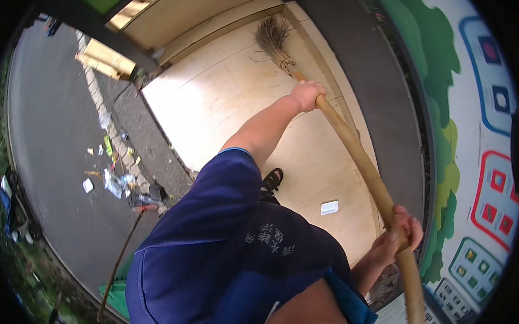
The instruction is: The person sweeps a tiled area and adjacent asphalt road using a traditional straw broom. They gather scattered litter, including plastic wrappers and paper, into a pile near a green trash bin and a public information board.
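Both my hands hold the long wooden or bamboo handle (350, 140) of a twig broom. My left hand (308, 95) is wrapped around it close to the broom head, with that arm stretched out ahead. Lower down, my right hand (399, 232) grips the shaft near my right side. The bundled twig head (272, 37) rests on the pale tiled floor (235, 93), near the far corner by a low raised edge. A white shallow tray (329, 207) lies on the tiles to the left of my right hand. One sandalled foot (272, 180) shows below my left arm.
At left, mixed litter (119, 183) lies along the kerb and road (54, 127), beside a long-handled tool with a red head (145, 208). Flattened cardboard (107, 58) leans by a dark post. A panel with waste pictures (450, 153) stands at right. A scooter (18, 209) is across the road.
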Motion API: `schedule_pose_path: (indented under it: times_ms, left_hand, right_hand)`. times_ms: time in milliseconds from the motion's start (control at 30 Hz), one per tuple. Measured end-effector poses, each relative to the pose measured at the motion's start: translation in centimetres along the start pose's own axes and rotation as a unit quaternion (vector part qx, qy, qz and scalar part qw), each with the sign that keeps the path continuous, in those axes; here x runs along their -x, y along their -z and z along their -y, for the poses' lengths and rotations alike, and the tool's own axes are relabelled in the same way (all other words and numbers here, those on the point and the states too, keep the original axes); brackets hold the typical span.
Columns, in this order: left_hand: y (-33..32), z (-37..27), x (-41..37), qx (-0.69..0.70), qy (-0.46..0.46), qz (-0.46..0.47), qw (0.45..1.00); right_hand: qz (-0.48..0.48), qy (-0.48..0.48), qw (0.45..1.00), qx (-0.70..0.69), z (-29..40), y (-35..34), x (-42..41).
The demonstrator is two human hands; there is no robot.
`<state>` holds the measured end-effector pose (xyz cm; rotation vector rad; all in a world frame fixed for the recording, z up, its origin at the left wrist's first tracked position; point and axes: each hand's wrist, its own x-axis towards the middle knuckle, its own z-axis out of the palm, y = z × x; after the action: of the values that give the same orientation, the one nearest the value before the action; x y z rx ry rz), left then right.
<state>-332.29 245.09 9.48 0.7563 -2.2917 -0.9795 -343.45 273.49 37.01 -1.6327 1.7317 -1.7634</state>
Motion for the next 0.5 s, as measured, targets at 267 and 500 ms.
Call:
schedule_pose_path:
  times_ms: [267, 500]
  left_hand:
    - [6.9, -0.4, 19.7, -0.035, 0.138, -0.143, 0.98]
    - [15.8, 2.6, 39.9, -0.187, 0.326, 0.114, 0.92]
  right_hand:
    - [0.071, -0.126, 0.98, -0.14, -0.3, -2.9, -3.3]
    - [0.277, -0.419, 0.81, -0.303, -3.8, -15.3, 0.7]
